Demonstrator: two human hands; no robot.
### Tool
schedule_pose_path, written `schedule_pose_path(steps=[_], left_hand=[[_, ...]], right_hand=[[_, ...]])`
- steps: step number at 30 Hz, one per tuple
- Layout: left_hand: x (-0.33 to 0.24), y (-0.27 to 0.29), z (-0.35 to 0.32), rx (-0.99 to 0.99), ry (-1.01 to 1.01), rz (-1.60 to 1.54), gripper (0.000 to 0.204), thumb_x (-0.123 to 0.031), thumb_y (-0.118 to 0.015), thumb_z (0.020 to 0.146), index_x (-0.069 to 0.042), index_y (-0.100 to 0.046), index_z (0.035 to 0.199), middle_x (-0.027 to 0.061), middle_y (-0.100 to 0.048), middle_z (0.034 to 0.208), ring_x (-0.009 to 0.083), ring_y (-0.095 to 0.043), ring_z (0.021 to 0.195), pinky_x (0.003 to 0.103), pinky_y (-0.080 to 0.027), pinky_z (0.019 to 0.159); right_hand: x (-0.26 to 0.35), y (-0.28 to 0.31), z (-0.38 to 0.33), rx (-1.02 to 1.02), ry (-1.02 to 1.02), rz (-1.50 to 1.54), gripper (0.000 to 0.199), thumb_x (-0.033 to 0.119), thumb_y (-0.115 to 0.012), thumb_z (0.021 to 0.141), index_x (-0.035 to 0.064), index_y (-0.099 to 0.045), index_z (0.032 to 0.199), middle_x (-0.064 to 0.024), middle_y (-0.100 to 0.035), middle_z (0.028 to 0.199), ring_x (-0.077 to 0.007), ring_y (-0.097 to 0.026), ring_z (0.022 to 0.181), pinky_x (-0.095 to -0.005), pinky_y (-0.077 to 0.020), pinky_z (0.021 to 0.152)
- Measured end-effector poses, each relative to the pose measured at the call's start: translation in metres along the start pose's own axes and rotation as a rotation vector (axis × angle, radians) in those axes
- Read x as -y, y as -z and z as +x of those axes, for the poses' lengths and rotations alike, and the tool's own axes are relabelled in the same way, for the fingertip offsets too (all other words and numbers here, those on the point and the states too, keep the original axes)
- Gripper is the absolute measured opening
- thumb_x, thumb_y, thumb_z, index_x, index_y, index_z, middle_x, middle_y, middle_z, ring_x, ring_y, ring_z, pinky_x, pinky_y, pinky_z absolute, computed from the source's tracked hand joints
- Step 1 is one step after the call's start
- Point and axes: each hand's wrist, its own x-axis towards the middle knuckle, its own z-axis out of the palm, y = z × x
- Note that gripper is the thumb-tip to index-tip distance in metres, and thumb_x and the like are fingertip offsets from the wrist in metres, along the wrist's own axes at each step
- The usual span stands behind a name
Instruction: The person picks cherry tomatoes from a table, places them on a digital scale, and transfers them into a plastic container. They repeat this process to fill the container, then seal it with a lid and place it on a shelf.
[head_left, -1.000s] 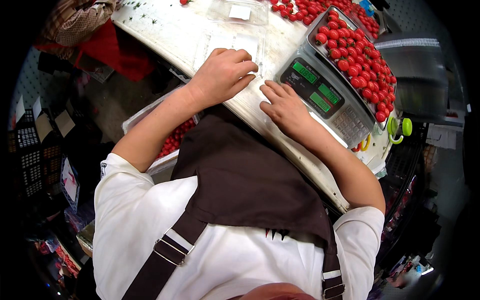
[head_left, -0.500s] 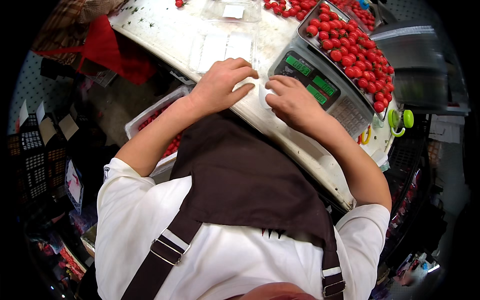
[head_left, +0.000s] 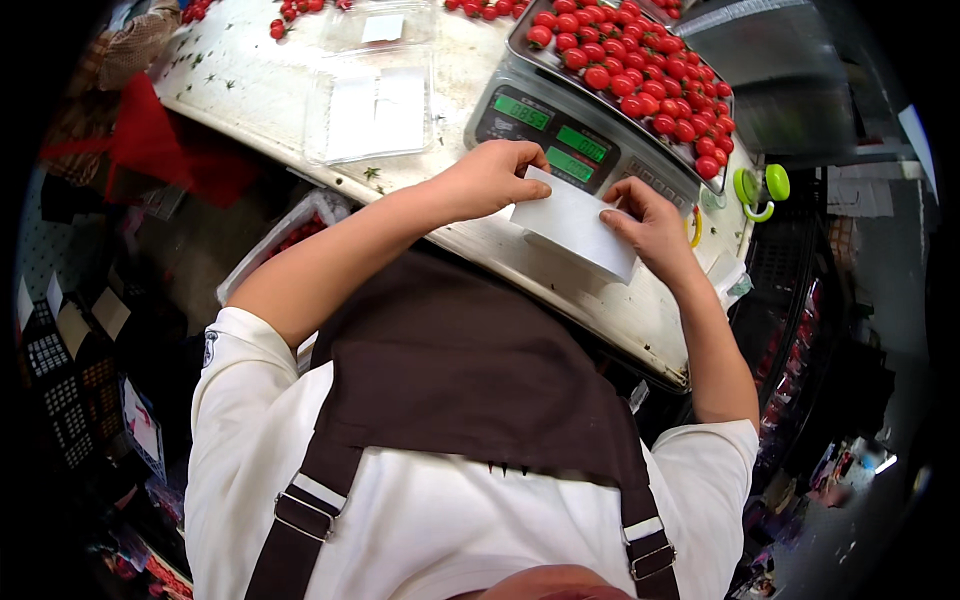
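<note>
Both of my hands hold a white rectangular sheet [head_left: 575,225] just above the near edge of the worktable [head_left: 240,95]. My left hand [head_left: 490,180] pinches its upper left corner. My right hand [head_left: 650,225] grips its right edge with the fingers laid over it. Right behind the sheet stands a grey weighing scale [head_left: 545,125] with green displays, and its tray [head_left: 690,165] is piled with small red tomatoes [head_left: 640,75].
An open clear plastic clamshell box [head_left: 375,100] with white pads lies on the worktable at the left. Loose tomatoes [head_left: 295,12] lie at the far edge. A green and yellow tool [head_left: 760,190] hangs at the right. A crate of tomatoes [head_left: 290,235] sits below the table.
My hands were flat on the table edge in front of the scale. Now they have lifted the white sheet and hold it between them.
</note>
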Motion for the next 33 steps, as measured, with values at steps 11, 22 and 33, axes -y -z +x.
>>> schedule_pose_path(steps=[11, 22, 33], left_hand=[[-0.032, 0.03, 0.021, -0.509, -0.552, 0.701, 0.032, -0.015, -0.07, 0.086, -0.004, -0.062, 0.114, 0.0141, -0.062, 0.105, 0.0342, -0.06, 0.098, 0.042, -0.049, 0.083], [-0.041, 0.042, 0.163, -0.422, -0.382, 1.11, 0.059, -0.05, -0.056, 0.095, -0.022, -0.048, 0.147, 0.0135, -0.045, 0.149, 0.0338, -0.039, 0.139, 0.058, -0.035, 0.109], [-0.051, 0.044, 0.158, -0.429, -0.46, 0.988, 0.036, -0.035, -0.065, 0.091, -0.016, -0.064, 0.122, 0.0085, -0.058, 0.117, 0.0324, -0.05, 0.119, 0.051, -0.037, 0.1]], right_hand=[[-0.032, 0.079, 0.029, -0.736, 0.381, -0.642, 0.054, 0.023, -0.075, 0.084, 0.0074, -0.057, 0.132, -0.0209, -0.054, 0.133, -0.0388, -0.052, 0.121, -0.044, -0.043, 0.102], [-0.028, 0.074, 0.15, -0.602, 0.295, -0.654, 0.043, 0.036, -0.057, 0.096, 0.0173, -0.056, 0.135, -0.0115, -0.052, 0.142, -0.0335, -0.049, 0.13, -0.0585, -0.0427, 0.1], [-0.049, 0.121, 0.129, -0.644, 0.309, 0.313, 0.031, 0.011, -0.067, 0.092, 0.0031, -0.065, 0.122, -0.01, -0.071, 0.104, -0.0151, -0.068, 0.091, -0.0314, -0.0534, 0.082]])
